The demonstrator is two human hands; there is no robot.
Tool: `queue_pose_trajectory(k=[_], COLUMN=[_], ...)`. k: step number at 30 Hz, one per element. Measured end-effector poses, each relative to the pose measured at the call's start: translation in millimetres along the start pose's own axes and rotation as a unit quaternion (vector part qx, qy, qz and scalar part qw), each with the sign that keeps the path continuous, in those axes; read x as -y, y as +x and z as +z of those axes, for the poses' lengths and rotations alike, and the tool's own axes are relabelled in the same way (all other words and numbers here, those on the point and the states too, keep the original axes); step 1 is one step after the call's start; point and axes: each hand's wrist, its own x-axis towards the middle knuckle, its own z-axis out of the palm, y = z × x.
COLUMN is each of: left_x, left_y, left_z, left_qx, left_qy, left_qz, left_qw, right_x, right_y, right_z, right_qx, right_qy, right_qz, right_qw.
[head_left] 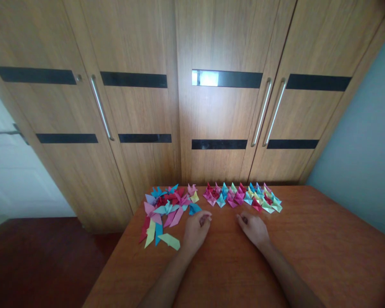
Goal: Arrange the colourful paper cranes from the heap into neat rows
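Rested Low, Nothing Visibly Gripped

Curled the left hand (197,231) loosely inward, just beside a blue folded-paper piece (194,209) at the edge of a multicoloured heap of bird-like paper folds (167,208). Closed the right hand (254,229) in a loose fist, near a cluster of multicoloured, pointed paper folds (239,197) on the reddish-brown wooden table (224,273). Saw nothing in those 2 hands (at least from above). Judged the paper light, crisp, easily creased; best pinched at thick folded edges, not thin tips.

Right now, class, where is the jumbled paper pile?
In the head view, the pile lies left on the table, beside the left hand and left of the paper rows.
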Motion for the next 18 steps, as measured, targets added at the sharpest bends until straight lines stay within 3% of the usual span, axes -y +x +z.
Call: queue_pose_trajectory(k=[4, 7, 13, 18], left_x=[8.6, 12.7, 18.1, 18.3], left_y=[9.9, 12.3, 11.8, 11.5], left_z=[-32.3, -47.9, -44.3, -42.0], left_qx=[-0.047, -0.059, 0.003, 0.010], left_qy=[0.142, 0.224, 0.297, 0.331], left_qz=[0.019, -0.011, -0.042, -0.036], left_qw=[0.989, 0.973, 0.954, 0.943], right_x=[-0.3, -0.2, -1.5, -2.1], right_y=[-1.1, -1.5, -1.8, -1.9], right_z=[-2.7, -3.7, -3.7, -3.9], right_qx=[0.008, 0.009, 0.003, 0.005], right_qy=[0.014, 0.026, 0.038, 0.042], right_qz=[-0.003, -0.008, -0.022, -0.024], right_qw=[1.000, 1.000, 0.999, 0.999])
